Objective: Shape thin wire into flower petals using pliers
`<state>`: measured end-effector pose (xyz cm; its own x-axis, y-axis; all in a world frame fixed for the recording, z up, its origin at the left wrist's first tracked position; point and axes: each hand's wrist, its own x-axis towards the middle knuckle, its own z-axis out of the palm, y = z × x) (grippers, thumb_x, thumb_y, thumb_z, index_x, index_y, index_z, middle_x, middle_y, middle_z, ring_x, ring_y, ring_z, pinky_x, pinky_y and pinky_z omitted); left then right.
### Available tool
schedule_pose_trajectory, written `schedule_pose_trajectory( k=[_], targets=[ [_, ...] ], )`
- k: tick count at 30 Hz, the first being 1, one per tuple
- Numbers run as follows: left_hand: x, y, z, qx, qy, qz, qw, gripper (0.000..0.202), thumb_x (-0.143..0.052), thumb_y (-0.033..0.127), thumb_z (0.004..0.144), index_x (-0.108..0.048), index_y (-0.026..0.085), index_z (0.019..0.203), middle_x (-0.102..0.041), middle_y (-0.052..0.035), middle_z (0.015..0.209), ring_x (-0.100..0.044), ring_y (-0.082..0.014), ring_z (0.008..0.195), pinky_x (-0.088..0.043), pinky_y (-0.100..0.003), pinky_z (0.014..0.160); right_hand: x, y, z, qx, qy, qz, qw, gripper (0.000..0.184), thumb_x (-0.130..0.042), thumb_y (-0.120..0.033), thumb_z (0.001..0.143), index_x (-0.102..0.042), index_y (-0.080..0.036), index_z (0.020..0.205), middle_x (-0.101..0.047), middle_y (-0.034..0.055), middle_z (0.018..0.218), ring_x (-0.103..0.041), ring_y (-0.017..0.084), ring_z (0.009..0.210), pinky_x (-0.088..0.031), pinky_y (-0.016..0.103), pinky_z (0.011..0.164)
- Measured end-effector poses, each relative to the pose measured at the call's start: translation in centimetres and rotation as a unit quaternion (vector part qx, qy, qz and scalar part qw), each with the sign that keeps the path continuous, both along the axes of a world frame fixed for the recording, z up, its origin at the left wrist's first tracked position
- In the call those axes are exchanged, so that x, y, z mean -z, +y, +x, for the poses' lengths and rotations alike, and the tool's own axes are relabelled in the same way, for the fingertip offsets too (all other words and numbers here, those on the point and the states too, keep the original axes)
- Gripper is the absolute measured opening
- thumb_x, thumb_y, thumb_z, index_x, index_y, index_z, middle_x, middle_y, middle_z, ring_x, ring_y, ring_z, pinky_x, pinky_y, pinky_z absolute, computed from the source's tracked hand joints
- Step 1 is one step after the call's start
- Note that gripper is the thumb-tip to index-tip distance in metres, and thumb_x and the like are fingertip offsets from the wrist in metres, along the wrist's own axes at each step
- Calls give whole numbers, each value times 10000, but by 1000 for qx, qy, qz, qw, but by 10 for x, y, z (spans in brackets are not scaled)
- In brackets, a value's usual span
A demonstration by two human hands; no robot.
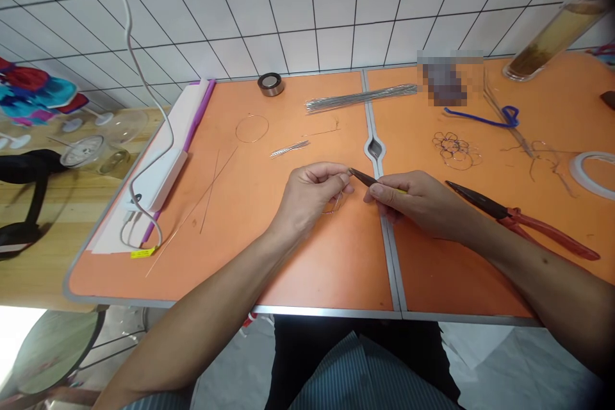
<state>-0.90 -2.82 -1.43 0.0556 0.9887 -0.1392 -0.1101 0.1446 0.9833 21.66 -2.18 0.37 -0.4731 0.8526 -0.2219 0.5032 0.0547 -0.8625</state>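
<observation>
My left hand (314,195) is closed in a pinch on a thin wire (336,203), whose bent part shows below the fingers. In my right hand (408,202) is a pair of small pliers (364,177) with a dark pointed nose and a bit of yellow handle. The tip of the pliers meets the left fingertips; whether its jaws grip the wire is too small to tell. Both hands are over the orange table (336,269), near its centre seam. Beyond the left hand lie a bundle of short wires (290,148) and a wire ring (252,129).
Large red-handled pliers (548,224) lie by my right forearm. Farther back are long straight wires (355,100), a tape roll (270,84), a flower-shaped wire piece (453,148) and a blue twisted strip (485,118). A glass of brownish liquid (552,41) stands at the back right. A white cable (129,32) hangs left.
</observation>
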Motion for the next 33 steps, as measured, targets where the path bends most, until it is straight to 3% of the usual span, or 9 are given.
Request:
schedule_pose_trajectory(
  k=[7, 17, 24, 33],
  targets=[
    [-3, -2, 1, -5, 20, 12, 1000, 81, -822, 257, 820, -852, 191, 856, -766, -43, 735, -569, -115, 601, -461, -263, 568, -4, 0, -1, 0, 7, -19, 1000, 468, -568, -587, 1052, -755, -190, 890, -689, 30, 696, -631, 162, 586, -472, 297, 576],
    [0, -1, 0, 3, 55, 44, 998, 86, -791, 246, 833, -860, 198, 851, -761, -34, 740, -547, -107, 576, -441, -252, 531, 1, 2, 4, -2, 28, -44, 999, 523, -612, -668, 1029, -788, -192, 905, -626, 12, 700, -514, 122, 576, -372, 289, 538],
    [2, -1, -1, 0, 81, 73, 994, 101, -770, 221, 834, -871, 213, 836, -760, -28, 739, -562, -111, 585, -423, -245, 519, 6, 3, 5, 6, 81, -114, 990, 542, -677, -713, 983, -799, -188, 919, -637, 28, 740, -547, 136, 631, -435, 288, 572],
    [7, 0, -1, -9, 108, 108, 988, 118, -760, 236, 853, -877, 216, 845, -773, -38, 751, -662, -151, 662, -459, -249, 538, 8, 5, 9, -6, 69, -116, 991, 553, -659, -719, 998, -811, -191, 927, -628, 26, 753, -531, 132, 639, -418, 279, 557]
  ],
)
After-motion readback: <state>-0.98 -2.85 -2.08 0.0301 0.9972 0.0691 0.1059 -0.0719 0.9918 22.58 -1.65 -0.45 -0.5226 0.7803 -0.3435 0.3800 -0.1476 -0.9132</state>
